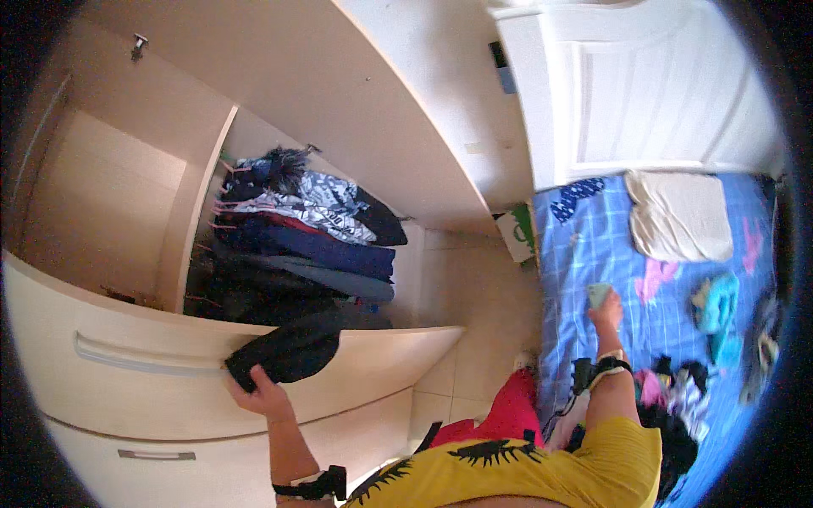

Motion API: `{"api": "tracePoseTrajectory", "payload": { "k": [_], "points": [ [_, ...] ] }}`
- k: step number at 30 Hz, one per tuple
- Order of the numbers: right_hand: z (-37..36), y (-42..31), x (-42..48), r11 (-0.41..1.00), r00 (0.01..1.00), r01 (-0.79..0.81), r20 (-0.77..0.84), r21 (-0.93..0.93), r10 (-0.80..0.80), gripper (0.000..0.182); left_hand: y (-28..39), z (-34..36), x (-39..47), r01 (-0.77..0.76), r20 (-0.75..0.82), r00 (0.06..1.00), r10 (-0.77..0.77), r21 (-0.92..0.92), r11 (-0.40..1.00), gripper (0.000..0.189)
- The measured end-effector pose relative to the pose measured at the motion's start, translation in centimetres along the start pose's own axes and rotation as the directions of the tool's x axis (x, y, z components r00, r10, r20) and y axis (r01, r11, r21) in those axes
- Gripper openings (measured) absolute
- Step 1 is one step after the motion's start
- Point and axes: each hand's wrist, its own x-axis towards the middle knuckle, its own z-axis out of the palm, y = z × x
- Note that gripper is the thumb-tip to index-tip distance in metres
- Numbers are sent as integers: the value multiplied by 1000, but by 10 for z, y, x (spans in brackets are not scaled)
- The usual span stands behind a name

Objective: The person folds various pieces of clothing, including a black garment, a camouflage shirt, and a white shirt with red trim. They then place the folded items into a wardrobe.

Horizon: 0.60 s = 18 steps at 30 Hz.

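Observation:
At the wardrobe, my left hand (262,395) grips the end of a black garment (289,355). The rest of that garment reaches over the front edge of the wardrobe, where it merges with other dark clothes. A row of clothes (311,235) hangs inside on pinkish hangers (222,206), among them a patterned white piece and a navy one. Over the bed, on the other side of me, my right hand (608,311) holds a flat, pale green object (598,295) that looks like a phone.
A blue checked bedsheet (565,254) bears a cream pillow (681,216), a turquoise cloth (721,311) and a heap of clothes (673,406). Wardrobe doors with handles (152,359) stand at the left. Beyond the bed is a white panelled headboard or door (654,101). Tiled floor (470,298) lies between.

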Motion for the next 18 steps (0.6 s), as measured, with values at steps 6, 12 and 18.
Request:
{"api": "tracePoseTrajectory", "payload": {
  "k": [6,12,18],
  "points": [
    [10,7,92,991,977,98,-182,-85,-113,84,29,46,-4,198,-89,970,-228,-259,945,46],
    [40,2,102,966,988,-3,-149,-258,-37,73,27,54,-18,301,-129,932,-339,-249,921,47],
    [78,-91,60,879,856,449,205,162,-475,74,23,43,-28,297,-44,949,-314,-221,929,53]
  ]
}}
